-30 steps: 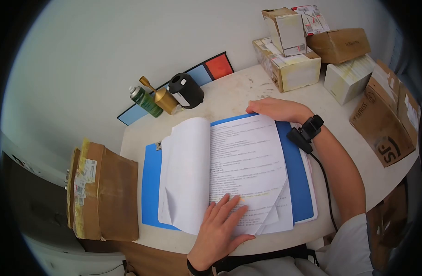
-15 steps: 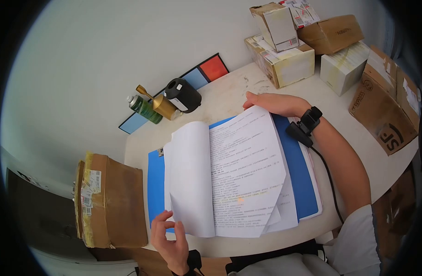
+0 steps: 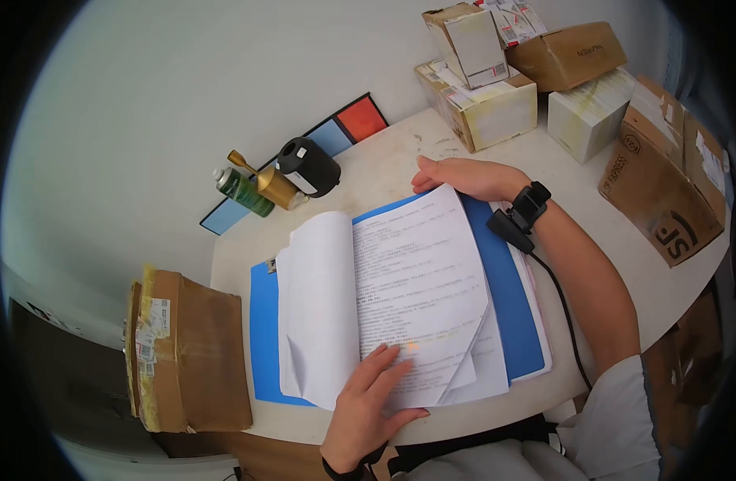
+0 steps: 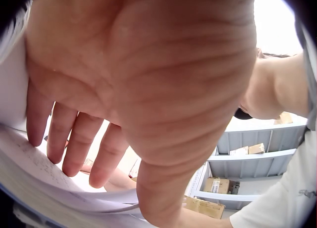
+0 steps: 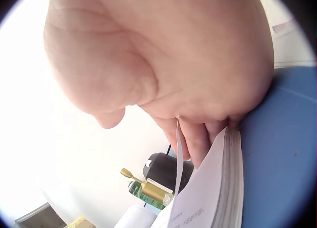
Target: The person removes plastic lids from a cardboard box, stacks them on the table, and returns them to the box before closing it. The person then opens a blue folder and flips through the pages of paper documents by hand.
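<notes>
A thick stack of printed paper (image 3: 416, 280) lies on a blue clipboard folder (image 3: 506, 321), its turned pages (image 3: 316, 313) curling over to the left. My left hand (image 3: 368, 409) rests on the lower part of the printed page, fingers (image 4: 81, 139) straight and slightly spread. At the top right corner of the stack is my right hand (image 3: 476, 178), palm over the paper's edge. In the right wrist view one raised sheet (image 5: 179, 161) stands against its fingers (image 5: 197, 141), while the thumb (image 5: 110, 118) is apart from the paper. A metal clip (image 3: 272, 264) shows at the folder's left.
Behind the folder stand a green spray can (image 3: 245, 192), a gold-coloured holder (image 3: 278, 189) and a black cylinder (image 3: 309, 167). Cardboard boxes (image 3: 496, 112) are stacked at the back right, with a large carton (image 3: 665, 180) nearby. Another carton (image 3: 199, 353) stands at the left edge.
My left hand left the page, moved to the lower left beside the turned pages, and is back on the printed page. The right hand stays at the top corner, where the upper sheet has lifted.
</notes>
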The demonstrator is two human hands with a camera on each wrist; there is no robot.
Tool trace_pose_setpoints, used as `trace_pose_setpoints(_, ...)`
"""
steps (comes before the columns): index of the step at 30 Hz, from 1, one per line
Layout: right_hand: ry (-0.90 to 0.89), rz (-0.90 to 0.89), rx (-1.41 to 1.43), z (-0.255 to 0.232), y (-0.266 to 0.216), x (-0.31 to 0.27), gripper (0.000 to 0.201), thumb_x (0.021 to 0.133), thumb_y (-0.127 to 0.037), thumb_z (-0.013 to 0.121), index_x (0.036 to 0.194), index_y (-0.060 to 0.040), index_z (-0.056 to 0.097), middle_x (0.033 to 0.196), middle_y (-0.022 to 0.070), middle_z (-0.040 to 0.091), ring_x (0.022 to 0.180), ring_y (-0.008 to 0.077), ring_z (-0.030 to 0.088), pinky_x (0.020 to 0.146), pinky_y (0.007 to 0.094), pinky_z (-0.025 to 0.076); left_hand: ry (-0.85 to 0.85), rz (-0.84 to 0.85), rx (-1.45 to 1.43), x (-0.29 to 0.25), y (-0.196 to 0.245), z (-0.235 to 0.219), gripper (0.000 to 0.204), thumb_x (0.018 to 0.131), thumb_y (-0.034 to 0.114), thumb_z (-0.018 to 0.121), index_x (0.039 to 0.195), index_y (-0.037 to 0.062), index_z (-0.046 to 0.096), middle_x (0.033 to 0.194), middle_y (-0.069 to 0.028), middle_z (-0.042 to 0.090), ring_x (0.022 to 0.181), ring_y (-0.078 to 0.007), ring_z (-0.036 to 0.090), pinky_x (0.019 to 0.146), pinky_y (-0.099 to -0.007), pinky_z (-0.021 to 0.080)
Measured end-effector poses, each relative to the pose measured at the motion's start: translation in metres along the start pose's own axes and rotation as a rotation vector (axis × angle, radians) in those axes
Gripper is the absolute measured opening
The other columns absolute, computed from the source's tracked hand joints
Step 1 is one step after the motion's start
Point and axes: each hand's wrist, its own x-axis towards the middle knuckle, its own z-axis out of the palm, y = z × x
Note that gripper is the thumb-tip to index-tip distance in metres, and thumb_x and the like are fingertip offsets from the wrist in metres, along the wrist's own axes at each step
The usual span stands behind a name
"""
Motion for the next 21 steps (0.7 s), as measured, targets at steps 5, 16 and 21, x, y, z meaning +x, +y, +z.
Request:
trace_pose_setpoints(5, -0.003, -0.003, -0.015, 0.000, 0.000, 0.000, 0.089, 0.106, -0.072, 0.024, 0.149, -0.0002, 0.055, 0.149, 0.0145, 0.059, 0.144, 0.0230, 0.048, 0.124, 0.0346, 0.027, 0.078, 0.085, 0.015, 0.002, -0.003, -0.004, 0.046, 0.081, 0.016, 0.087, 0.121, 0.0028, 0.070, 0.130, -0.0178, 0.067, 0.121, -0.0404, 0.065, 0.095, -0.0445, 0.057)
trace_pose_setpoints(16, 0.008, -0.018, 0.114, -0.003, 0.007, 0.003, 0.101, 0.100, -0.081, 0.026, 0.154, 0.0016, 0.045, 0.156, 0.0181, 0.053, 0.148, 0.0290, 0.042, 0.125, 0.0391, 0.023, 0.788, -0.532, 0.145, -0.068, -0.076, -0.028, 0.027, 0.084, -0.008, 0.063, 0.110, -0.0045, 0.064, 0.110, -0.0181, 0.067, 0.078, -0.0276, 0.065, 0.068, -0.0381, 0.051)
trace_pose_setpoints(21, 0.021, 0.053, -0.049, 0.005, -0.006, -0.002, 0.090, 0.106, -0.072, 0.024, 0.150, 0.0009, 0.052, 0.152, 0.0148, 0.057, 0.145, 0.0230, 0.047, 0.124, 0.0340, 0.027, 1.035, -0.295, 0.359, -0.051, -0.041, -0.031, 0.040, 0.080, -0.009, 0.065, 0.120, -0.0021, 0.061, 0.128, -0.0189, 0.060, 0.113, -0.0325, 0.061, 0.097, -0.0440, 0.048)
